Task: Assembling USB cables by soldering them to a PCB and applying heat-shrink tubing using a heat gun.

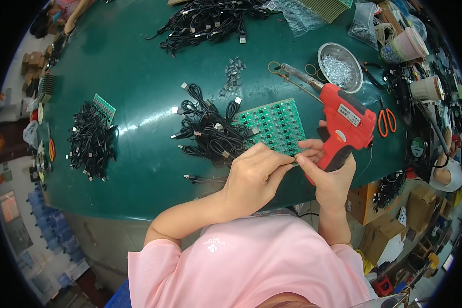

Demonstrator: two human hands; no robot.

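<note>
A green panel of small circuit boards (274, 123) lies on the table before me. Black USB cables (210, 128) bunch along its left side. My left hand (256, 177) is over the panel's near left corner, thumb and forefinger pinched together at the near edge; whatever is between them is too small to make out. My right hand (326, 172) wraps the dark grip of a red soldering gun (346, 120), whose long metal tip points up and left above the panel. The right thumb and forefinger come close to the left fingertips.
Small dark parts (233, 74) lie beyond the panel. A metal bowl (362, 77) of clear pieces and orange-handled scissors (386, 122) are at the right. More cables pile at the far side (210, 23) and at the left (91, 141). Another person's arm (76, 18) shows far left.
</note>
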